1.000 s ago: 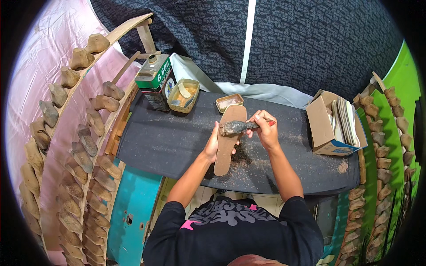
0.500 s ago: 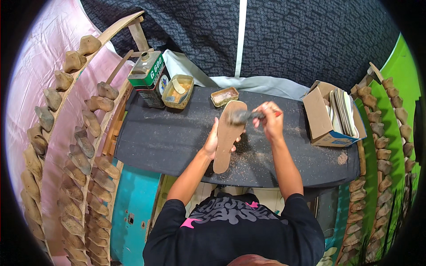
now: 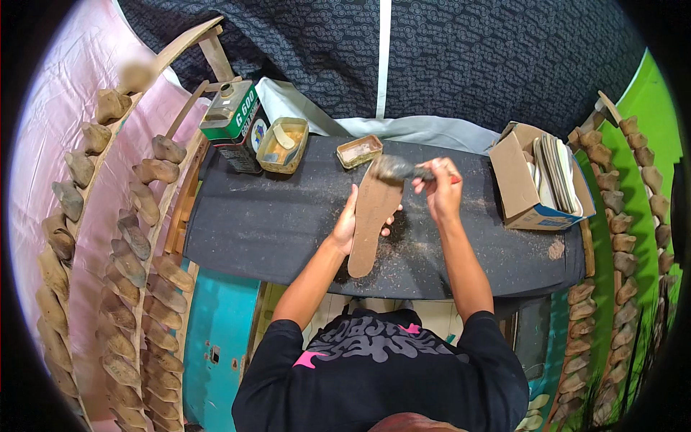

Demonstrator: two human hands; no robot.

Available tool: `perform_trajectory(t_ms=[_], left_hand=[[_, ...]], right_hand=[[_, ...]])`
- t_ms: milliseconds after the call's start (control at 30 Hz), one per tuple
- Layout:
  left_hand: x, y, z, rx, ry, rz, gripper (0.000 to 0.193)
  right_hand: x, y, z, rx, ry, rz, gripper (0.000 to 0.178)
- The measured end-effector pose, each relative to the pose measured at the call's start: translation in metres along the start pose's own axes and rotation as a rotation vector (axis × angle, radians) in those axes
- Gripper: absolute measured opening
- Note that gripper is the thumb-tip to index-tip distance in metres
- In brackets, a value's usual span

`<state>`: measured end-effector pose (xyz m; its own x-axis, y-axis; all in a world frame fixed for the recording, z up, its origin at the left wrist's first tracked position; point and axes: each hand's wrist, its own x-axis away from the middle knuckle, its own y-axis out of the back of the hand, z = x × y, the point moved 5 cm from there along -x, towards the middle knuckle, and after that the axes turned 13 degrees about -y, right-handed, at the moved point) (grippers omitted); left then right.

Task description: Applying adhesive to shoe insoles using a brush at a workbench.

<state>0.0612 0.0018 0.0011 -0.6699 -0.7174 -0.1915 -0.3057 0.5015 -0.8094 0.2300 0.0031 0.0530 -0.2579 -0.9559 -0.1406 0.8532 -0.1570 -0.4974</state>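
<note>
My left hand [image 3: 348, 222] grips a brown shoe insole [image 3: 371, 223] round its middle, thumb along the left edge and fingertips showing at the right edge. The insole is held up over the table, its wide end away from me. My right hand [image 3: 440, 189] is closed round the dark handle of a brush [image 3: 394, 168], with a red tip sticking out on the right. The bristles lie against the insole's far, wide end. Just beyond it stands a small tray [image 3: 359, 153] with a pale, crusted inside.
Crumbs dot the dark table cloth [image 3: 288, 223]. A metal can [image 3: 234, 129] and a yellowish tub [image 3: 282, 146] holding a scraper stand at the back left. A cardboard box [image 3: 520, 176] of pale insoles is at the right. Racks of wooden shoe lasts [image 3: 128, 259] flank both sides.
The brush has moved a little toward the insole's far tip. My right hand has turned slightly with it, and the insole is tilted a bit differently. The whole view has shifted slightly.
</note>
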Motion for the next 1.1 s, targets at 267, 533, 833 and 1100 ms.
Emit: perform_trajectory(t_ms=[267,533,833,1100], left_hand=[[-0.003,0.005,-0.005,0.006,-0.020,-0.182,0.070],[-0.025,-0.002,-0.014,0.084,-0.038,0.008,0.072],[-0.047,-0.005,-0.016,0.073,-0.008,-0.067,0.069],[-0.062,-0.008,-0.020,0.064,0.011,-0.062,0.071]], right_hand=[[0.006,0.004,-0.006,0.151,-0.153,0.165,0.019],[0.037,-0.019,-0.015,0.322,-0.285,0.475,0.016],[0.038,-0.017,-0.010,0.363,-0.289,0.474,0.018],[0.021,-0.012,-0.001,0.104,-0.154,0.202,0.018]])
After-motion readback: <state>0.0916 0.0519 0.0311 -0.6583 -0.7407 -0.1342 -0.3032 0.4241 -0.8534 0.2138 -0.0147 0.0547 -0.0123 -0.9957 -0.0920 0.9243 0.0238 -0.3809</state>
